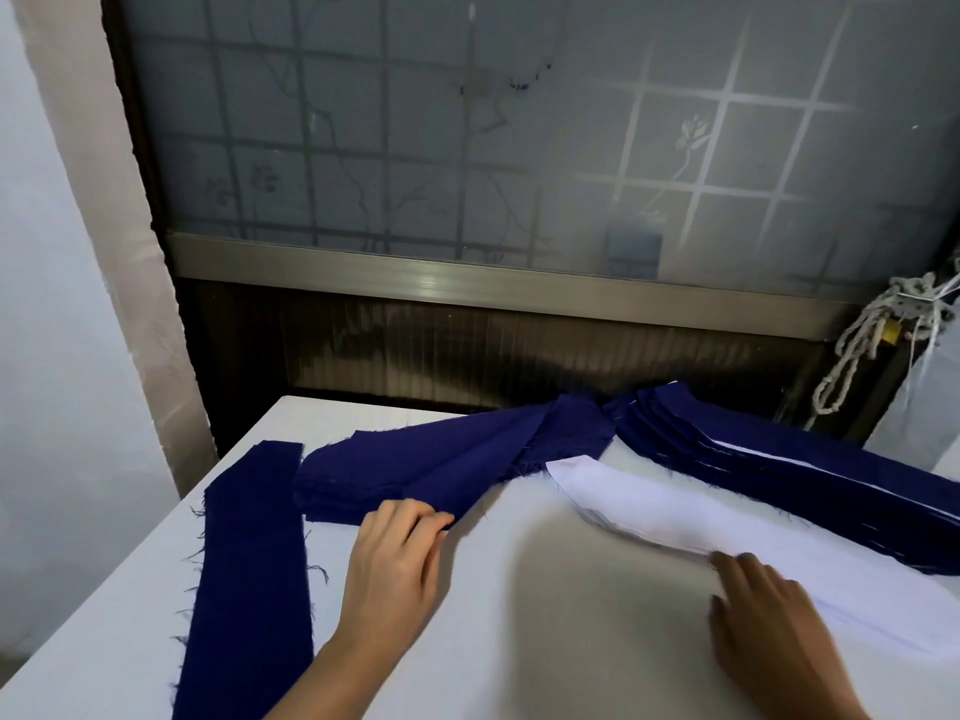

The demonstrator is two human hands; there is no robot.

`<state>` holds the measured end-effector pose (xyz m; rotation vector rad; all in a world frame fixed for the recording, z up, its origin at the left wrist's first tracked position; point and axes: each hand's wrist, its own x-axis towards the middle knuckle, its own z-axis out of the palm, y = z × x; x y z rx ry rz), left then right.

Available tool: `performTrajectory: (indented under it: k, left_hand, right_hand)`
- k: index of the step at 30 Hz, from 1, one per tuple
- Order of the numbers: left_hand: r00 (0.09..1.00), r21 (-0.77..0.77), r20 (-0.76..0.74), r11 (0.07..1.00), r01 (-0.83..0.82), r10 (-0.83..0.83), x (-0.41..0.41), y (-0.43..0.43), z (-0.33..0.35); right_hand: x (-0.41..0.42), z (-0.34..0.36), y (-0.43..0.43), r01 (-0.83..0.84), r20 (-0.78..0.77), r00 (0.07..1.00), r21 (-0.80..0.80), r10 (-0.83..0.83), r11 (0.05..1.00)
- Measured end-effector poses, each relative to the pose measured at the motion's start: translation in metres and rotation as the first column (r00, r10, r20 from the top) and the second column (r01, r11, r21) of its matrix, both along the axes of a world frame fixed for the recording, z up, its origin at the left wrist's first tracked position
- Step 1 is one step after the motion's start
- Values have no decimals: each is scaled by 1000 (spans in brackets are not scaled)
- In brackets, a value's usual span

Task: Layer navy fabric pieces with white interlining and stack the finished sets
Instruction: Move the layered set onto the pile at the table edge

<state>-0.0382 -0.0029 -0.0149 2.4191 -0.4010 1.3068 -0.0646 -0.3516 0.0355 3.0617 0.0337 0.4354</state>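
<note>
White table (571,641) in front of me, pushed up vs. a frosted window (467,122) w/ a grid pattern; pale wall (62,252) at left.

Far left: 1 long navy strip (249,563), lying flat on its own, running from the near table edge toward the back, frayed threads along its sides.

Just right of it, not quite touching: 1 pile of navy pieces (363,475), layers stacked w/ edges stepped, too many and too tight to count. My left hand (395,558) is at the pile's near corner, fingers curled, thumb and fingertips pinching the edge of the top navy piece, which runs up and back toward the table's far edge.

Centre-right: 1 pile of white interlining (675,506), curved shapes, lying flat; its far tip touches the navy pile. My right hand (769,615) is on its near edge, fingers stretched fwd onto the white. The hand is blurred, so I can't tell if it pinches a sheet or only rests there.

Right, behind the interlining: 1 fanned stack of finished sets (779,470), several navy layers w/ thin white edges showing between, running off the frame's right side.

Top right, above the table: 1 bundle of pale rope (878,335) hanging by the window frame.
</note>
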Motion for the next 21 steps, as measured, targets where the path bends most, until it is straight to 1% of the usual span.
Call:
performTrajectory:
  k: [2, 5, 7, 8, 10, 12, 15, 18, 20, 21]
  left_hand:
    - [1000, 15, 17, 1000, -1, 1, 1, 0, 0]
    - [1000, 26, 23, 1000, 6, -7, 0, -2, 3]
    - [999, 72, 16, 996, 47, -48, -2, -4, 6]
    - [997, 99, 16, 993, 71, -73, -4, -5, 7]
    - [995, 105, 17, 990, 99, -101, -6, -7, 10]
    - [996, 56, 7, 994, 92, -93, -8, -7, 13]
    - [997, -31, -20, 997, 75, -75, -11, -6, 15]
    - [995, -135, -84, 990, 43, -55, -12, -5, 16]
    - [992, -250, -124, 968, 0, -32, -15, -5, 18]
    - [989, -304, -146, 952, -27, -19, -15, -5, 18]
  right_hand:
    - [3, 5, 35, -177, 12, 984, 85, 177, 981]
    - [16, 6, 95, -417, 29, 908, 147, 418, 897]
    - [31, 6, 129, -515, 69, 857, 170, 511, 840]
    - [39, 6, 143, -539, 74, 842, 136, 534, 831]
    - [51, 6, 166, -566, 74, 823, 19, 564, 824]
    - [59, 11, 177, -563, 55, 820, -105, 570, 820]
    - [70, 18, 175, -503, 27, 853, -220, 521, 836]
    - [81, 25, 151, -433, -10, 889, -344, 458, 833]
    - [82, 33, 126, -383, 43, 901, -387, 431, 839]
    - [83, 35, 111, -363, 108, 896, -376, 430, 853]
